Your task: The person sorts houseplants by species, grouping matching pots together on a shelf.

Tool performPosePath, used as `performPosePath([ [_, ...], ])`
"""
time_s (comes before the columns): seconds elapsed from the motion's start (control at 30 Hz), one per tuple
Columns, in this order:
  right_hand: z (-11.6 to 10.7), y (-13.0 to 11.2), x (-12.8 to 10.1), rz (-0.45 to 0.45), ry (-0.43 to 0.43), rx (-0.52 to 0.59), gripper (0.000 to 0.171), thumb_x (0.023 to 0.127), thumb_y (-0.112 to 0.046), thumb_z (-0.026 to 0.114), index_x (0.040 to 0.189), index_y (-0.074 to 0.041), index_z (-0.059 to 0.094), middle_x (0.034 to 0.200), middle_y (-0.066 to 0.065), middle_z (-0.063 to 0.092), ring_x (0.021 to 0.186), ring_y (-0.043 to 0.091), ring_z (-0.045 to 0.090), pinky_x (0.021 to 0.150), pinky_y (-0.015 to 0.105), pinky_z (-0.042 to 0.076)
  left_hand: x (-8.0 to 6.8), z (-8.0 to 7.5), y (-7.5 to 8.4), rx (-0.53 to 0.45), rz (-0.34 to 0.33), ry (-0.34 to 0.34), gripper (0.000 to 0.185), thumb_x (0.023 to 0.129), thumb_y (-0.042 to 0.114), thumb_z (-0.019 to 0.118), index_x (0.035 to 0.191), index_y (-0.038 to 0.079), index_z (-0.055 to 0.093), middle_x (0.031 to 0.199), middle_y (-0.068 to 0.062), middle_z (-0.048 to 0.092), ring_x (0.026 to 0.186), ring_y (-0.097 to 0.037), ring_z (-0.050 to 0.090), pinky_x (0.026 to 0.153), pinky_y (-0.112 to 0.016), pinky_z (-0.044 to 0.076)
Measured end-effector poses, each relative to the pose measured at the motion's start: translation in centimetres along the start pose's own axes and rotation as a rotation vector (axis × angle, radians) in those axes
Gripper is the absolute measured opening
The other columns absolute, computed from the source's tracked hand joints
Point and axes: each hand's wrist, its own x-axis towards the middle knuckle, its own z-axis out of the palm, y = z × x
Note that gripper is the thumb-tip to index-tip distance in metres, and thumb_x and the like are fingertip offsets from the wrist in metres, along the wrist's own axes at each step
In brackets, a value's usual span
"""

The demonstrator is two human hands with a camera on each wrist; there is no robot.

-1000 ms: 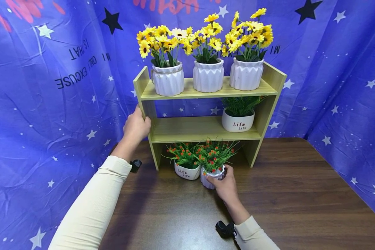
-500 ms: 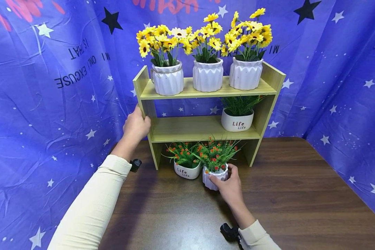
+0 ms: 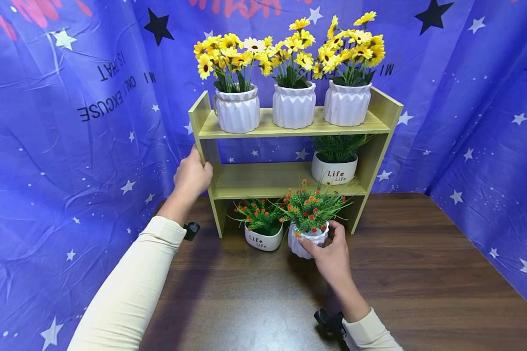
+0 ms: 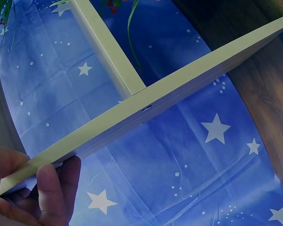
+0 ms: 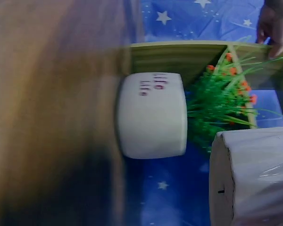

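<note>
My right hand (image 3: 335, 256) pinches a white fluted pot (image 3: 296, 243) with green grass and small red flowers. The pot hangs just above the table before the shelf, its underside in sight in the right wrist view. Beside it on the left, a white "Life" pot (image 3: 263, 242) with red flowers stands on the table under the lower board. My left hand (image 3: 192, 175) grips the left side panel of the wooden shelf (image 3: 263, 179); in the left wrist view, thumb and fingers lie on either side of the panel (image 4: 118, 113).
Three white pots of yellow flowers, such as the middle pot (image 3: 293, 107), stand on the top board. A "Life" pot of grass (image 3: 334, 168) sits at the right of the middle board. A blue star-patterned curtain (image 3: 114, 146) surrounds the brown table (image 3: 421, 263).
The right hand has moved the fluted pot rightward, away from the "Life" pot, and raised it off the table. The left hand stays on the shelf panel.
</note>
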Motion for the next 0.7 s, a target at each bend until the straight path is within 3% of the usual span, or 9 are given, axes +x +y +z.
performPosePath([
  [0.43, -1.3, -5.0, 3.3, -0.143, -0.012, 0.065, 0.077, 0.077, -0.018, 0.085, 0.137, -0.005, 0.038, 0.115, 0.014, 0.055, 0.098, 0.021, 0.054, 0.071, 0.022, 0.048, 0.1, 0.3, 0.0, 0.005, 0.004, -0.001, 0.047, 0.098, 0.021, 0.047, 0.144, 0.013, 0.039, 0.126, -0.025, 0.061, 0.115, -0.047, 0.058, 0.085, -0.064, 0.045],
  [0.7, 0.2, -6.9, 6.2, -0.169, -0.040, 0.071, 0.079, 0.077, -0.023, 0.085, 0.138, -0.006, 0.038, 0.120, 0.016, 0.055, 0.104, 0.027, 0.056, 0.078, 0.037, 0.050, 0.0, 0.2, -0.2, 0.005, 0.007, 0.006, 0.048, 0.098, 0.021, 0.047, 0.145, 0.014, 0.039, 0.127, -0.025, 0.061, 0.115, -0.047, 0.058, 0.086, -0.064, 0.045],
])
